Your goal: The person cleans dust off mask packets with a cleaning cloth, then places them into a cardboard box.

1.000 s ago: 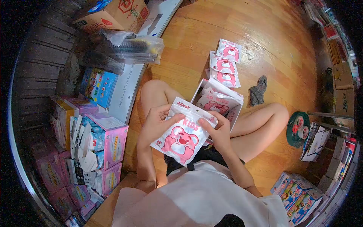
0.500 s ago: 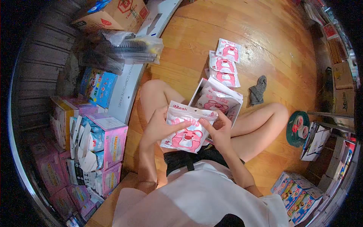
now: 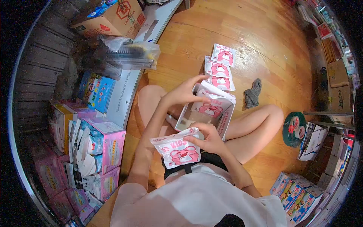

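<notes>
My right hand [image 3: 208, 138] pinches the upper right corner of a white mask packet [image 3: 180, 153] printed with a pink bear, held above my lap. Reaching forward, my left hand [image 3: 184, 91] is open, thumb and fingers apart, at the far left rim of an open box [image 3: 224, 123] between my legs. Inside that box stand more bear packets [image 3: 210, 109], leaning to its far side. Just beyond it, several similar packets [image 3: 221, 69] lie overlapping in a row on the floor.
A grey sock [image 3: 252, 93] lies right of the box. Green tape [image 3: 290, 129] with smaller rolls sits beyond my right knee. Pink boxes [image 3: 112, 150] are stacked on the left, below a cardboard carton [image 3: 117, 19] and a plastic-wrapped bundle [image 3: 132, 53]. Colourful boxes [image 3: 298, 196] stand at lower right.
My left hand has let go of the packet and moved forward to the box. My right hand keeps the packet, which has shifted slightly down and tilted.
</notes>
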